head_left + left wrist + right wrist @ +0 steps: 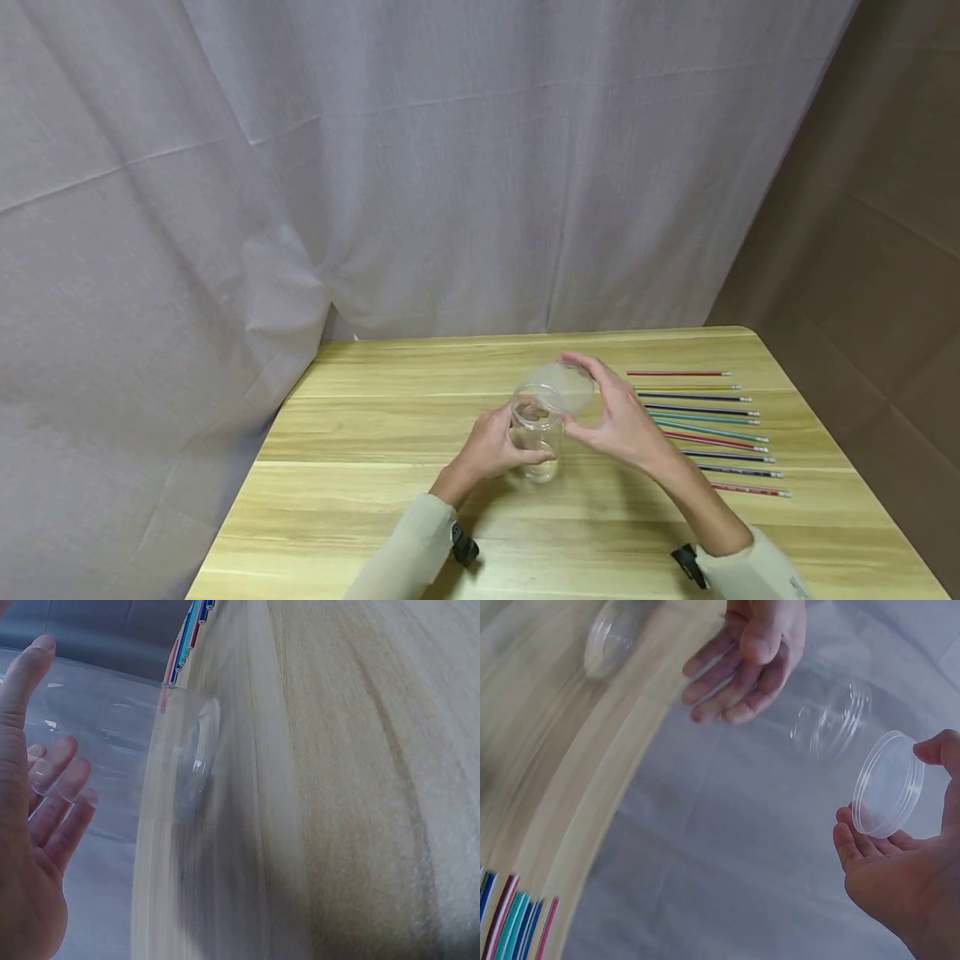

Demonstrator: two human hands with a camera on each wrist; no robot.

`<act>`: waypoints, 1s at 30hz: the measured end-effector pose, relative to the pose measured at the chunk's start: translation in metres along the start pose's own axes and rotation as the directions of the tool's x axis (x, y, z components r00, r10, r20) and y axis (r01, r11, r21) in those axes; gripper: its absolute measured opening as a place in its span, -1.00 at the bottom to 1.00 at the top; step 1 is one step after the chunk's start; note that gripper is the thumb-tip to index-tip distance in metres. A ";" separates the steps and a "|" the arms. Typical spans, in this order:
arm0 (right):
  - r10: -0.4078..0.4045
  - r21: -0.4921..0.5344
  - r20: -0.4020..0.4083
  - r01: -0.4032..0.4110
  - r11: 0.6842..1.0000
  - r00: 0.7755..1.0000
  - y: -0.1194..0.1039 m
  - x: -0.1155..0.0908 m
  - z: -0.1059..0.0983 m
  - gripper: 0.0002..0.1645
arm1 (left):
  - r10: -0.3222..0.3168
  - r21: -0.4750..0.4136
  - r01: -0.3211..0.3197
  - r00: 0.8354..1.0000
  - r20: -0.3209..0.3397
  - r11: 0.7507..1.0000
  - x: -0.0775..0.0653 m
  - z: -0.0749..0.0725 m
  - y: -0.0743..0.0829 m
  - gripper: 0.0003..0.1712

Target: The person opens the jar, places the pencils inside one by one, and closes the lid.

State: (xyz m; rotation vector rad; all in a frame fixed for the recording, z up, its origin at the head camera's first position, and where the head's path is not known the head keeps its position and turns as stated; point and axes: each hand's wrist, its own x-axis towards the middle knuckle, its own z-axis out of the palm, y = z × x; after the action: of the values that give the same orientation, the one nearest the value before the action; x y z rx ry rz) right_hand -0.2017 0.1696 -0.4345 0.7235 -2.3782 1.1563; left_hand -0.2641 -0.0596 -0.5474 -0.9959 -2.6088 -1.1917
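Note:
My left hand (486, 446) grips a clear plastic jar (540, 468) around its side, with the thumb across the front. The jar's mouth faces up and is uncovered; I cannot tell whether its base touches the table. My right hand (626, 423) holds a round translucent lid (572, 387) by its edge, between the thumb and fingers, tilted beside the jar's mouth. In the right wrist view the lid (889, 786) is apart from the jar's threaded rim (853, 716). The jar's round base (201, 754) shows in the left wrist view.
Several pencils (701, 397) in red, yellow, dark blue and green lie in a row at the table's right side, eraser ends to the right. The wooden table (360, 417) meets a grey curtain (450, 208) at the back. A brown cloth (862, 275) hangs at the right.

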 end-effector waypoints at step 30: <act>0.289 -0.036 0.001 -0.289 0.957 0.957 0.036 -0.155 0.021 -0.04 | -0.024 -0.039 0.024 1.000 0.011 0.999 0.000 -0.002 0.003 -0.21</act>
State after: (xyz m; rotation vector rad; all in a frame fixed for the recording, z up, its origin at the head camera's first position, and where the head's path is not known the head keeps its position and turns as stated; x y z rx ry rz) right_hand -0.1041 0.2148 -0.5539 0.3744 -2.5637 1.2209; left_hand -0.2630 -0.0593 -0.5444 -0.9833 -2.6228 -1.2507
